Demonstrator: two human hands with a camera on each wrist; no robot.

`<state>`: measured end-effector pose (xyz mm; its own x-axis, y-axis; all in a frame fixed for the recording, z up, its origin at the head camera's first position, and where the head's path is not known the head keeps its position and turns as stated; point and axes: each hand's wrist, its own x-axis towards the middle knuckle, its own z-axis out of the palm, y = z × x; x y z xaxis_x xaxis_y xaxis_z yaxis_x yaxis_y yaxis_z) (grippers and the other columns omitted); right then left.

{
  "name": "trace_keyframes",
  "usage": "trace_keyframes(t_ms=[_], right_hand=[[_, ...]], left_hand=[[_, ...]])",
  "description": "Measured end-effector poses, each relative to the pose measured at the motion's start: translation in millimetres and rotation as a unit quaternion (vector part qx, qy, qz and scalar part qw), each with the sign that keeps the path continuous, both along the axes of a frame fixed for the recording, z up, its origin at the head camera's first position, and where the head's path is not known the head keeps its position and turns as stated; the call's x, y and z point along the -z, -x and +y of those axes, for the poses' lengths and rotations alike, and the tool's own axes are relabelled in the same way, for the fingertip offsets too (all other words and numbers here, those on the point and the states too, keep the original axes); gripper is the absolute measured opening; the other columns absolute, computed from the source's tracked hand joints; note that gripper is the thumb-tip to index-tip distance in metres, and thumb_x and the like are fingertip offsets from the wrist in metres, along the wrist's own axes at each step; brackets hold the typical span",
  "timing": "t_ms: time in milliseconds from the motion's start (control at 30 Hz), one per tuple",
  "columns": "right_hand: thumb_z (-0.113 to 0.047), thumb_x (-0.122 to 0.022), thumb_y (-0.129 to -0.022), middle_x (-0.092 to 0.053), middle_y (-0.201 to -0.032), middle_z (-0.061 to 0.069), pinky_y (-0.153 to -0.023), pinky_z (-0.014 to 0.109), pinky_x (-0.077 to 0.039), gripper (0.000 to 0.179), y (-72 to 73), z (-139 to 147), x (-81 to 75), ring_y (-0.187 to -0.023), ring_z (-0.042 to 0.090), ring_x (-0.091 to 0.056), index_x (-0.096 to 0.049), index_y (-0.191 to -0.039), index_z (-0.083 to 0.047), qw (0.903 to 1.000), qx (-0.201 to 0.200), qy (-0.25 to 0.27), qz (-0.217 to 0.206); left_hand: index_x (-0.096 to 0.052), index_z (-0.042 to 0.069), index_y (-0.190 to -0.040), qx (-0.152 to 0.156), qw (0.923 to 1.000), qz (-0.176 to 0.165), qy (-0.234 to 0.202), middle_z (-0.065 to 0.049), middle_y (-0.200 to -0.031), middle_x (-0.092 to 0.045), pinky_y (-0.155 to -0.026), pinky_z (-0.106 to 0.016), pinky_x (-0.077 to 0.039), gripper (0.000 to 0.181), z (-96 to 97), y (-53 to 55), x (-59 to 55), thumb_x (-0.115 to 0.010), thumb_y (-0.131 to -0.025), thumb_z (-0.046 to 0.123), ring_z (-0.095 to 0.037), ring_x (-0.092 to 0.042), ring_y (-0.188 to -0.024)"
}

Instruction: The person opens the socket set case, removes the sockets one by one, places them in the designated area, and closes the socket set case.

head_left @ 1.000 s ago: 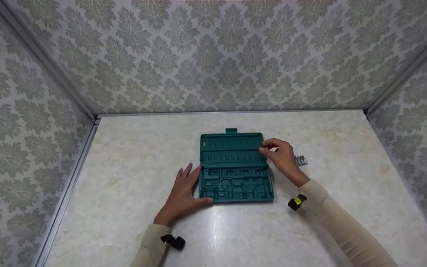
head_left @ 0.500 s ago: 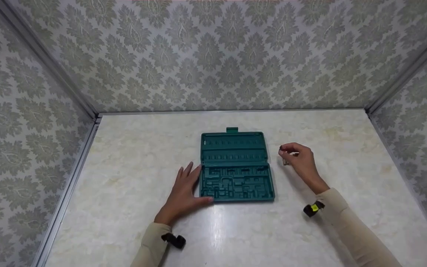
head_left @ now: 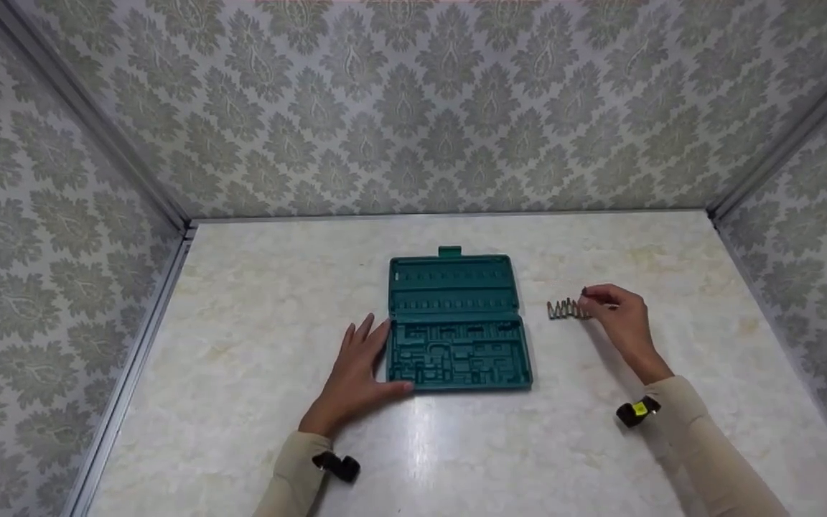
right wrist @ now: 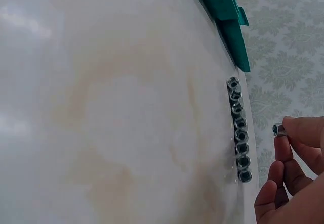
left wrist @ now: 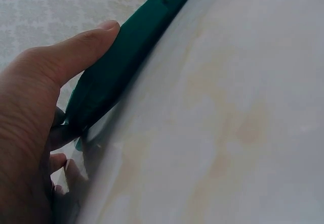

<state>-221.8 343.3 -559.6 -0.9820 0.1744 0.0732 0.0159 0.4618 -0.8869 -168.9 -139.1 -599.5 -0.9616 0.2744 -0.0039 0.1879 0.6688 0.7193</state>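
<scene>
A green moulded plastic case [head_left: 454, 317] lies unfolded on the table, its lid leaning back. My left hand [head_left: 360, 377] rests at its near left corner, fingers spread along the left side and thumb touching the front edge. My right hand [head_left: 622, 316] is to the right of the case, above a row of small metal sockets [head_left: 563, 310]. Between right thumb and index finger I pinch one socket [right wrist: 278, 130], its hollow end showing in the right wrist view. There the sockets of the row [right wrist: 239, 122] stand side by side; my right fingers hide part of it in the head view.
The marbled table [head_left: 241, 301] is bounded by patterned panels [head_left: 442, 108] at the back and both sides. A latch tab [head_left: 449, 251] sticks out from the lid's far edge. Shaped recesses [head_left: 456, 355] fill the case's near half.
My right hand has moved right, from the lid's right edge to above the socket row, and now more of the row's left end shows. The left hand and case stay in place.
</scene>
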Motion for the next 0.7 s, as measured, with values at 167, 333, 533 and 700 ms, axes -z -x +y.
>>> trace_keyframes(t_ms=[167,333,533,700], right_hand=[[-0.024,-0.078,-0.105,-0.076,-0.126,0.020,-0.080,0.017,-0.058,0.033,-4.6,15,1.5,-0.101,0.007,-0.066,-0.078,-0.129,0.000,0.9997,0.012,-0.018,-0.008],[-0.019,-0.079,-0.105,-0.077,-0.128,0.021,-0.080,0.012,-0.055,0.031,-8.2,26,5.2,-0.098,0.001,-0.066,-0.079,-0.128,0.001,0.9990,0.024,-0.034,-0.013],[-0.020,-0.077,-0.106,-0.078,-0.128,0.021,-0.079,0.012,-0.053,0.031,-10.8,29,10.6,-0.094,-0.003,-0.065,-0.080,-0.129,0.000,0.9972,0.033,-0.063,-0.025],[-0.020,-0.078,-0.105,-0.080,-0.120,0.019,-0.075,0.013,-0.052,0.027,-12.1,27,12.5,-0.092,0.004,-0.067,-0.082,-0.125,-0.002,0.9955,0.038,-0.086,-0.014]], left_hand=[[-0.025,0.039,-0.177,0.004,1.0000,0.007,-0.001,-0.002,-0.185,-0.013,-0.135,-0.064,-0.011,0.125,-0.9,0.0,1.9,-0.082,-0.075,0.085,-0.032,0.001,-0.171],[-0.025,0.038,-0.177,0.008,0.9999,0.008,-0.003,-0.002,-0.185,-0.013,-0.135,-0.064,-0.010,0.125,-2.1,0.4,2.6,-0.081,-0.075,0.085,-0.031,0.001,-0.171],[-0.026,0.033,-0.177,0.015,0.9996,0.021,0.003,-0.003,-0.184,-0.018,-0.137,-0.056,-0.005,0.125,-2.2,2.5,1.8,-0.082,-0.077,0.082,-0.027,-0.004,-0.171],[-0.026,0.035,-0.177,0.010,0.9999,0.010,0.001,-0.003,-0.185,-0.016,-0.136,-0.059,-0.007,0.125,-1.1,1.5,0.5,-0.083,-0.076,0.082,-0.029,-0.001,-0.171]])
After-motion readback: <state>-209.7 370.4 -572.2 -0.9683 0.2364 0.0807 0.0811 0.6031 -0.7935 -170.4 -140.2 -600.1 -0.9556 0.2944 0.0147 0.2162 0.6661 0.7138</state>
